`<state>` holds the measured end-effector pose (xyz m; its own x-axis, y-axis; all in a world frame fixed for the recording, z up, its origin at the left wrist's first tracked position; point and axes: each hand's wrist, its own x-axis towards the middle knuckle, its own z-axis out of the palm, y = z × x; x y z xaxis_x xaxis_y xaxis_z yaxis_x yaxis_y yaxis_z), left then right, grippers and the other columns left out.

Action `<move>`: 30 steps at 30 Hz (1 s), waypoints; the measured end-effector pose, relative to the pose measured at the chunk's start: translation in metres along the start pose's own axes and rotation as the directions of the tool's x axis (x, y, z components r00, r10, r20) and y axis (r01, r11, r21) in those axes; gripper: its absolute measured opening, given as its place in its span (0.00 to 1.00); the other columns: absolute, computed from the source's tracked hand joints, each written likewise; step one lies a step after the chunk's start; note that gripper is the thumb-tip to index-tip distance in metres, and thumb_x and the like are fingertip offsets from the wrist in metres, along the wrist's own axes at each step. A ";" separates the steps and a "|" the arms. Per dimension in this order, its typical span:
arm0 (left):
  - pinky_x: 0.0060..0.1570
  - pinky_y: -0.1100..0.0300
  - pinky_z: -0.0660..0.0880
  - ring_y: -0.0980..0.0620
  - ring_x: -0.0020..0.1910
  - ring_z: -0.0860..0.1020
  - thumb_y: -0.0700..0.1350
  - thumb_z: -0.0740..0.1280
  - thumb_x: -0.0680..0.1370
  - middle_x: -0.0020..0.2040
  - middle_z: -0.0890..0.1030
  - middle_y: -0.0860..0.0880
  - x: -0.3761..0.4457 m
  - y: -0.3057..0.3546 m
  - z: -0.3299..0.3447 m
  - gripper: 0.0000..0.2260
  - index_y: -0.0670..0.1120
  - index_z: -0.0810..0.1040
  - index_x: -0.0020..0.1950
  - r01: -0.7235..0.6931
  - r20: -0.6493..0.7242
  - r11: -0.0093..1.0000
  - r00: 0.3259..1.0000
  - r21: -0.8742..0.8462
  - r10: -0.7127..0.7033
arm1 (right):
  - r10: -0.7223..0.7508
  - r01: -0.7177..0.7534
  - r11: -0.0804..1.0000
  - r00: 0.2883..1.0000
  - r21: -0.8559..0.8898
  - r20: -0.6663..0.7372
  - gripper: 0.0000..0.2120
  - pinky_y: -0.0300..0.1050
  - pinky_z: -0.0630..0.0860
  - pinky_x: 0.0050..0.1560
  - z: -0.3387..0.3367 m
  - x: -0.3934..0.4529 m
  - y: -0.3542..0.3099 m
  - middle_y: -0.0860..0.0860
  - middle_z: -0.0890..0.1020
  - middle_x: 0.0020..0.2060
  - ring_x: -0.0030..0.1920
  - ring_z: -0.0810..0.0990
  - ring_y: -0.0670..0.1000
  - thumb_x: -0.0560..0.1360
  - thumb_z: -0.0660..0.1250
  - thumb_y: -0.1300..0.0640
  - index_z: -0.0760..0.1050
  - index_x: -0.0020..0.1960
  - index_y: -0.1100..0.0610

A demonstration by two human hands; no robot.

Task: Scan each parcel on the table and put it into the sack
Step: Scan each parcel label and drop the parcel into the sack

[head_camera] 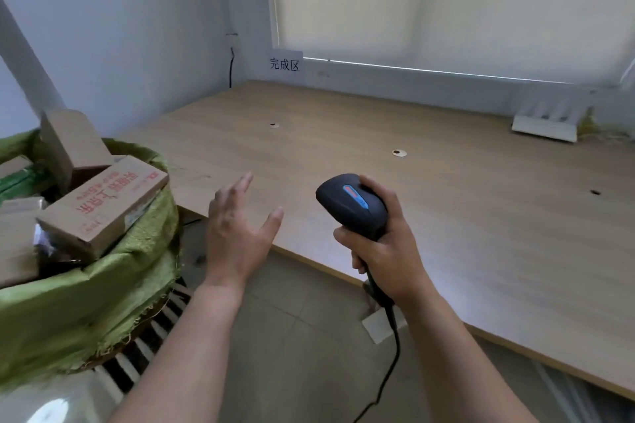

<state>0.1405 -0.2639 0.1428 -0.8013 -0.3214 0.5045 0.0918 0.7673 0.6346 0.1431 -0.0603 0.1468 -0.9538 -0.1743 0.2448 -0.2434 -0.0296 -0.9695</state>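
Note:
My right hand [385, 251] grips the handle of a black barcode scanner [350, 204] with a blue and red strip on top, held over the front edge of the wooden table [429, 182]. Its black cable hangs down toward the floor. My left hand [237, 233] hovers with straight fingers, holding nothing, between the scanner and the green woven sack [86, 302] at the left. Several cardboard parcels fill the sack; the top one is a brown box with red print [103, 206]. No parcel lies on the visible tabletop.
A paper sign [284, 65] is stuck on the wall at the table's back. A white router [546, 120] stands at the back right under the window blind. A slatted white rack [144, 347] sits under the sack; tiled floor lies below.

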 end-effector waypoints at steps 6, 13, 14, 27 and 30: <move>0.62 0.53 0.65 0.46 0.65 0.66 0.47 0.72 0.73 0.65 0.71 0.44 -0.024 0.067 0.061 0.30 0.46 0.66 0.73 -0.091 0.062 0.994 0.994 -0.062 0.095 | 0.008 -0.014 0.998 0.993 -0.055 -0.114 0.33 0.45 0.74 0.33 -0.083 -0.031 -0.004 0.46 0.79 0.50 0.32 0.73 0.53 0.72 0.72 0.66 0.69 0.62 0.31; 0.61 0.56 0.65 0.48 0.65 0.66 0.48 0.73 0.73 0.65 0.71 0.45 -0.050 0.136 0.125 0.30 0.45 0.67 0.72 -0.219 0.153 0.961 0.957 -0.167 0.245 | -0.008 -0.015 0.997 0.957 -0.077 -0.291 0.33 0.43 0.73 0.33 -0.169 -0.067 -0.011 0.49 0.78 0.53 0.33 0.73 0.53 0.73 0.72 0.67 0.69 0.62 0.32; 0.61 0.58 0.64 0.48 0.65 0.67 0.47 0.73 0.73 0.65 0.72 0.45 -0.053 0.144 0.132 0.30 0.45 0.67 0.72 -0.237 0.162 0.954 0.950 -0.185 0.268 | -0.009 -0.016 0.997 0.949 -0.079 -0.314 0.33 0.43 0.73 0.33 -0.179 -0.072 -0.011 0.50 0.78 0.53 0.33 0.73 0.53 0.73 0.71 0.67 0.69 0.62 0.33; 0.59 0.57 0.65 0.44 0.63 0.70 0.45 0.75 0.71 0.63 0.74 0.44 -0.070 0.224 0.231 0.29 0.42 0.70 0.69 -0.374 0.215 0.858 0.860 -0.351 0.462 | -0.060 -0.026 0.988 0.840 -0.150 -0.539 0.33 0.42 0.73 0.31 -0.279 -0.101 -0.006 0.51 0.78 0.54 0.31 0.73 0.52 0.72 0.72 0.68 0.69 0.64 0.35; 0.58 0.57 0.66 0.46 0.63 0.70 0.46 0.76 0.70 0.63 0.74 0.45 -0.067 0.239 0.260 0.30 0.43 0.70 0.70 -0.378 0.231 0.846 0.846 -0.377 0.481 | -0.070 -0.032 0.985 0.821 -0.168 -0.567 0.33 0.41 0.73 0.31 -0.305 -0.095 -0.001 0.52 0.77 0.55 0.31 0.73 0.51 0.73 0.72 0.67 0.69 0.64 0.35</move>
<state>0.0627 0.0856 0.1081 -0.7702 0.2254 0.5967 0.6034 0.5608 0.5670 0.1806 0.2561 0.1289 -0.8656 0.4171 0.2771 -0.2391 0.1422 -0.9605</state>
